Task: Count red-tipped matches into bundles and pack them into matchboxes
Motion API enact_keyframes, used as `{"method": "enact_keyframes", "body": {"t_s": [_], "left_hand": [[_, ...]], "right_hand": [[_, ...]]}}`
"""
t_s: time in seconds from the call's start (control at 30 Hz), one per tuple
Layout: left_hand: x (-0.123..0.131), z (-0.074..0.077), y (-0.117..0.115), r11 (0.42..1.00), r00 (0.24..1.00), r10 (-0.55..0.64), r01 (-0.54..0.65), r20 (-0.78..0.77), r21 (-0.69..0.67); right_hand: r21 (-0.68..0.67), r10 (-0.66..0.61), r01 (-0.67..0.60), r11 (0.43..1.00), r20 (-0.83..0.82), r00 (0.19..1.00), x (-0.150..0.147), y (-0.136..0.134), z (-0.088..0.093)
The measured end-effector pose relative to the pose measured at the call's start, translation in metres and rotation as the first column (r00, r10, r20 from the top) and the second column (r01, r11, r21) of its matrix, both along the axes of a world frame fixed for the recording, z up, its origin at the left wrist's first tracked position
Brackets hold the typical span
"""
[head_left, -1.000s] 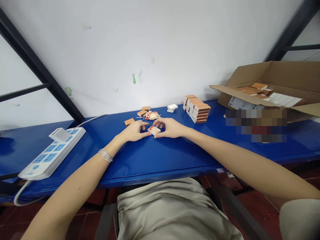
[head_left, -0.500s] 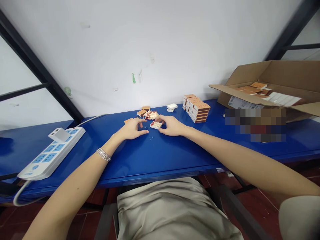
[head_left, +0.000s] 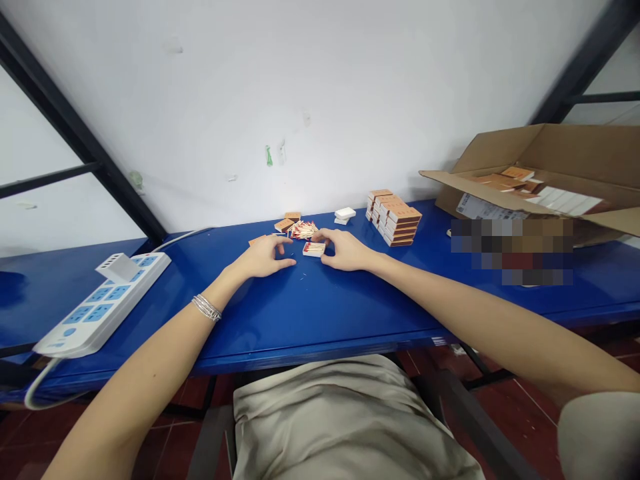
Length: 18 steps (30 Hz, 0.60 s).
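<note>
A small white matchbox tray [head_left: 313, 249] holding red-tipped matches sits on the blue table [head_left: 300, 313]. My right hand [head_left: 343, 249] grips its right end between thumb and fingers. To the left, my left hand [head_left: 267, 257] rests on the table with thumb and fingers apart, holding nothing. An orange-brown matchbox piece [head_left: 257, 241] shows partly behind that hand. Just beyond the tray lies a loose pile of matches [head_left: 304, 230], beside two brown matchbox covers [head_left: 285, 225].
White trays [head_left: 345, 214] lie near the wall. A block of stacked matchboxes [head_left: 395, 217] stands to their right. An open cardboard box [head_left: 493, 193] with more matchboxes is at the far right. A white power strip [head_left: 107, 303] lies at the left.
The tray in my right hand has shifted slightly right and now lies more level and straight. My left hand has barely moved.
</note>
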State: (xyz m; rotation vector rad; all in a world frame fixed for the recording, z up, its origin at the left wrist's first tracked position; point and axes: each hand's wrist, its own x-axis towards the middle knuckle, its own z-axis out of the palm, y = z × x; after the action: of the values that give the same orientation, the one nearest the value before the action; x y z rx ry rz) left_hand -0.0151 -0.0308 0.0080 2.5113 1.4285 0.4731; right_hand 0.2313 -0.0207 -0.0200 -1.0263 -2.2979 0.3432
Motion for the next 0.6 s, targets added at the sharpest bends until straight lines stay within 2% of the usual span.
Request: {"method": "enact_keyframes", "body": {"t_s": [0.23, 0.6], "left_hand": [[-0.0017, -0.0002, 0.0002, 1.0, 1.0, 0.008, -0.008, -0.002, 0.008], [0.0001, -0.0002, 0.0001, 1.0, 1.0, 0.02, -0.02, -0.008, -0.011]], "right_hand": [[0.103, -0.13, 0.12, 0.987, 0.094, 0.987, -0.0039, -0.0031, 0.0018], [0.097, -0.157, 0.148, 0.984, 0.092, 0.983, -0.0093, -0.0061, 0.0]]}}
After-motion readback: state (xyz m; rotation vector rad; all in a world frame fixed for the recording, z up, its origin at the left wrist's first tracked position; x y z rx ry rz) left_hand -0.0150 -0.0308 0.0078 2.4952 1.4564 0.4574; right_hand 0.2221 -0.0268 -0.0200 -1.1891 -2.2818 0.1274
